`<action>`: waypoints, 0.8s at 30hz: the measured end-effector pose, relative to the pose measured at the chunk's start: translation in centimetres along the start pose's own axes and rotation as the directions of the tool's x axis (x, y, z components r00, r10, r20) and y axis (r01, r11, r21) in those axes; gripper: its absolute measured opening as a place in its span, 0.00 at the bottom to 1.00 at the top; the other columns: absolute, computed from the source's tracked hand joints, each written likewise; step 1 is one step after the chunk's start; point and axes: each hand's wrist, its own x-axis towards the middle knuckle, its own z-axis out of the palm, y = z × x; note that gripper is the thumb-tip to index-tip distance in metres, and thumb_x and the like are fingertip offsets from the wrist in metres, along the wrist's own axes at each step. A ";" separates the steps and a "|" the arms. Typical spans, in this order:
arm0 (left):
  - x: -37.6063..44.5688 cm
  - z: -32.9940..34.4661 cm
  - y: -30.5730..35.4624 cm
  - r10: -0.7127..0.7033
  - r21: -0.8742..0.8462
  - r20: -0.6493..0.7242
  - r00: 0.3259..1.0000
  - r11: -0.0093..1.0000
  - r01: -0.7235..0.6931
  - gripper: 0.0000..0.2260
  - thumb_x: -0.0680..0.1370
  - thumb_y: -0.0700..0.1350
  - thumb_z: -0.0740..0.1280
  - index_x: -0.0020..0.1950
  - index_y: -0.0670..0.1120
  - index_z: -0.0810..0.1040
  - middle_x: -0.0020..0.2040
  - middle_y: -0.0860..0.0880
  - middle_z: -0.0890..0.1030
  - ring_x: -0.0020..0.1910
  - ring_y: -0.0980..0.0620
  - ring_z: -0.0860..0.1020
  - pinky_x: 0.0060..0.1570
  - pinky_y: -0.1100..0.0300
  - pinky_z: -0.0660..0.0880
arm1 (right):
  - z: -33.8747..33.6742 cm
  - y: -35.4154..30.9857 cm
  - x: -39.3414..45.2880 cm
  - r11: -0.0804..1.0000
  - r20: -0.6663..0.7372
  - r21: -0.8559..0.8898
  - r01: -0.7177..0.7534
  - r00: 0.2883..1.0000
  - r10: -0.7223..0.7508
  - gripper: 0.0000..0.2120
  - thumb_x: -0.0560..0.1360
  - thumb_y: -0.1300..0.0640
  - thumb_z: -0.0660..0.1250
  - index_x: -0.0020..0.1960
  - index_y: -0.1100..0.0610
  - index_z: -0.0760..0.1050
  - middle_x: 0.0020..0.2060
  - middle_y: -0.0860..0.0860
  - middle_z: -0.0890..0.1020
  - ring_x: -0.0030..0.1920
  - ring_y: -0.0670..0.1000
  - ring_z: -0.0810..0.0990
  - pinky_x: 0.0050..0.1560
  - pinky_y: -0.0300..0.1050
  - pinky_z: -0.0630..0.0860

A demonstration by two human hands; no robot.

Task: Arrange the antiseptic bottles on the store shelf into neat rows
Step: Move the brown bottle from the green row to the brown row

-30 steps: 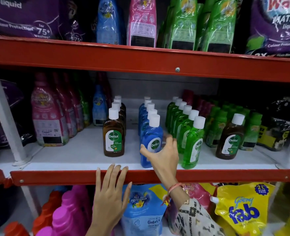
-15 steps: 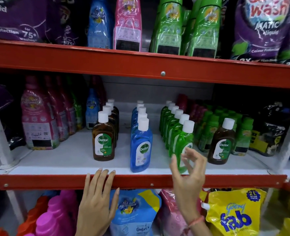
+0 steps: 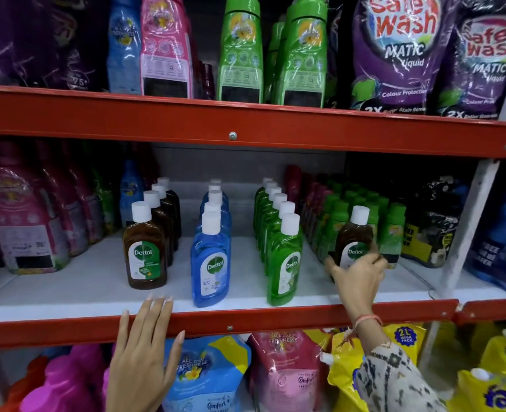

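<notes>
Closing right hand (image 3: 357,276) around stray brown Dettol bottle (image 3: 353,240), parked among green-capped bottles (image 3: 391,233), well right of its row. Resting left hand (image 3: 144,352) flat and empty on red shelf lip (image 3: 275,318). Sitting tidy already: brown row (image 3: 146,248), blue row (image 3: 211,257), green row (image 3: 284,257) (stray apparently last). Leaving wide lanes left of grip; crowding grip on the right.

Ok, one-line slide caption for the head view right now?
Right hand grips stray brown Dettol bottle beside green row; left hand rests on shelf edge.
</notes>
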 end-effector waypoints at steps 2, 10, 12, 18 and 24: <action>0.0 0.0 0.2 -0.019 0.019 -0.012 1.000 1.000 0.020 0.27 0.81 0.56 0.51 0.67 0.38 0.75 0.63 0.39 0.79 0.66 0.42 0.72 0.70 0.39 0.63 | 0.0 0.4 0.5 1.000 -0.008 0.011 0.008 1.000 -0.008 0.44 0.66 0.52 0.77 0.70 0.70 0.57 0.64 0.68 0.66 0.63 0.70 0.67 0.62 0.60 0.67; 0.2 -0.1 0.9 -0.063 0.019 0.012 0.998 0.998 0.063 0.28 0.81 0.57 0.50 0.63 0.37 0.77 0.58 0.39 0.81 0.62 0.41 0.75 0.70 0.41 0.62 | -0.5 1.0 1.2 0.996 -0.075 0.091 -0.006 0.997 0.012 0.39 0.63 0.52 0.80 0.65 0.68 0.67 0.60 0.67 0.73 0.59 0.68 0.74 0.56 0.60 0.73; 0.2 -0.3 0.6 -0.050 0.003 0.049 0.998 0.999 0.049 0.28 0.81 0.57 0.49 0.64 0.38 0.77 0.59 0.40 0.81 0.63 0.42 0.75 0.71 0.42 0.61 | -0.8 0.9 0.4 0.994 -0.110 0.100 0.040 0.994 -0.029 0.38 0.62 0.51 0.80 0.64 0.67 0.69 0.57 0.65 0.74 0.57 0.66 0.75 0.53 0.59 0.74; 0.4 -1.2 0.3 -0.009 -0.056 0.086 0.996 0.998 0.014 0.28 0.81 0.58 0.50 0.66 0.39 0.76 0.60 0.41 0.81 0.64 0.43 0.75 0.72 0.46 0.59 | -2.9 -1.8 -4.2 0.980 -0.182 0.160 0.123 0.979 -0.093 0.38 0.62 0.46 0.79 0.64 0.61 0.71 0.56 0.59 0.76 0.54 0.61 0.77 0.50 0.56 0.76; -0.3 -2.3 -2.9 -0.021 -0.093 0.128 0.992 0.995 0.034 0.29 0.81 0.59 0.49 0.68 0.41 0.74 0.66 0.42 0.78 0.67 0.44 0.74 0.72 0.45 0.59 | -4.0 -7.6 -12.1 0.952 -0.154 0.268 0.150 0.982 -0.112 0.37 0.60 0.43 0.80 0.63 0.59 0.72 0.58 0.55 0.77 0.49 0.49 0.73 0.50 0.42 0.67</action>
